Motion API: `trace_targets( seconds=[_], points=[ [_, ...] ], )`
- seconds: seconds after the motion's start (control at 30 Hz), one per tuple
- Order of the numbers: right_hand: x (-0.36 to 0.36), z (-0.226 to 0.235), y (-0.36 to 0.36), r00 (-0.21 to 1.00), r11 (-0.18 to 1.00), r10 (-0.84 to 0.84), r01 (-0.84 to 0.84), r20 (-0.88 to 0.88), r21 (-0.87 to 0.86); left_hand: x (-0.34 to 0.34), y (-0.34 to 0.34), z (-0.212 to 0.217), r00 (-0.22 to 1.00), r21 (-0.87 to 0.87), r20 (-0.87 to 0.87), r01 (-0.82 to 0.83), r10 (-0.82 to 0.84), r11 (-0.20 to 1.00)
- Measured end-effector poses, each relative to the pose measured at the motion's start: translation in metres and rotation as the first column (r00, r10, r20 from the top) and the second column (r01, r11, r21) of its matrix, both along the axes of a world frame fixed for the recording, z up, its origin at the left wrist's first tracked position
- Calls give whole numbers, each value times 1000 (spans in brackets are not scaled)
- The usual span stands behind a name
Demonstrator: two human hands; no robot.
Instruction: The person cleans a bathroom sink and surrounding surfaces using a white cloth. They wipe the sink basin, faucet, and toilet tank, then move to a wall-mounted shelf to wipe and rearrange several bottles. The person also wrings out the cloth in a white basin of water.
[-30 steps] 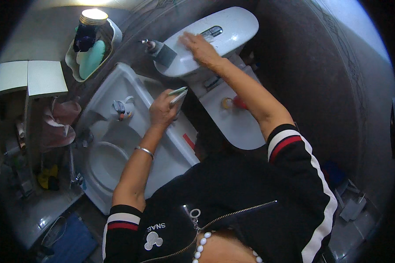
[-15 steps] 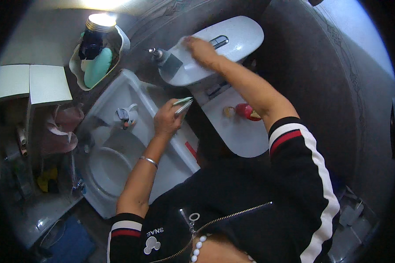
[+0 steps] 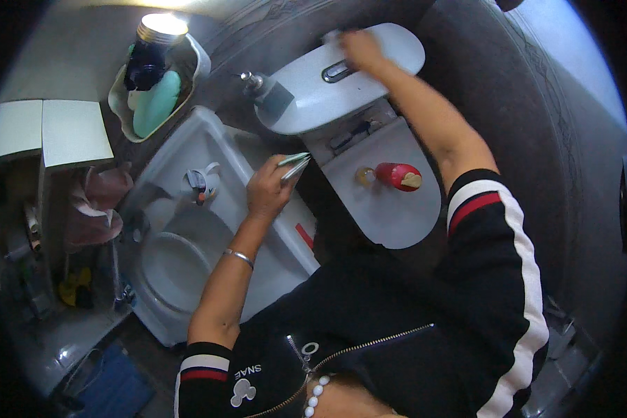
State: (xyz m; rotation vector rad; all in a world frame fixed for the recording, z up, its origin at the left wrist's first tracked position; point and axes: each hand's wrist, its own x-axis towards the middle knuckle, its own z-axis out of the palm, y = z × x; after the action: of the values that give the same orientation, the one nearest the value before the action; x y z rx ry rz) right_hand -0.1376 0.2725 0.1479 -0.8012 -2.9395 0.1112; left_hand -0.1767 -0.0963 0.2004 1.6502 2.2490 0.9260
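Observation:
My right hand (image 3: 362, 50) is at the far edge of the white toilet tank lid (image 3: 390, 59), beyond the oval flush button (image 3: 338, 71). Its fingers are blurred and press a whitish cloth-like piece (image 3: 333, 38) against the lid. Closed above the sink's rim, my left hand (image 3: 266, 187) grips slim pale green and whitish pieces (image 3: 297, 164) whose tips point right; their exact kind does not show. A soap dispenser (image 3: 272, 97) with a metal pump stands at the lid's left end.
On the closed toilet seat cover (image 3: 397, 223) lie a red bottle (image 3: 397, 176) and a small amber thing (image 3: 364, 176). The white corner sink (image 3: 251, 285) holds a white cup (image 3: 205, 184) and a round basin (image 3: 175, 272). A wall caddy (image 3: 122, 115) holds a lit lamp (image 3: 150, 59) and a green bottle (image 3: 157, 104).
My right hand has slid right and away along the tank lid with the whitish piece, from beside the dispenser past the flush button. My left hand has hardly moved.

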Motion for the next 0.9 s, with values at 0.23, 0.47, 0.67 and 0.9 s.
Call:
trace_targets(
  seconds=[0.23,0.47,0.67,0.9],
  points=[
    [-25,0,-50,990,974,62,-88,-125,-210,1,3,-2,999,-28,37,-3,4,1000],
    [16,24,13,981,997,-70,61,-181,-53,0,1,7,1000,-13,23,-4,4,1000],
    [-56,-4,-80,922,906,281,-346,-268,-243,1,3,1,1000,24,16,-2,1,1000],
    [-29,11,-33,942,952,293,-304,-160,-41,0,0,0,1000,-11,10,-25,25,1000]
  ],
)
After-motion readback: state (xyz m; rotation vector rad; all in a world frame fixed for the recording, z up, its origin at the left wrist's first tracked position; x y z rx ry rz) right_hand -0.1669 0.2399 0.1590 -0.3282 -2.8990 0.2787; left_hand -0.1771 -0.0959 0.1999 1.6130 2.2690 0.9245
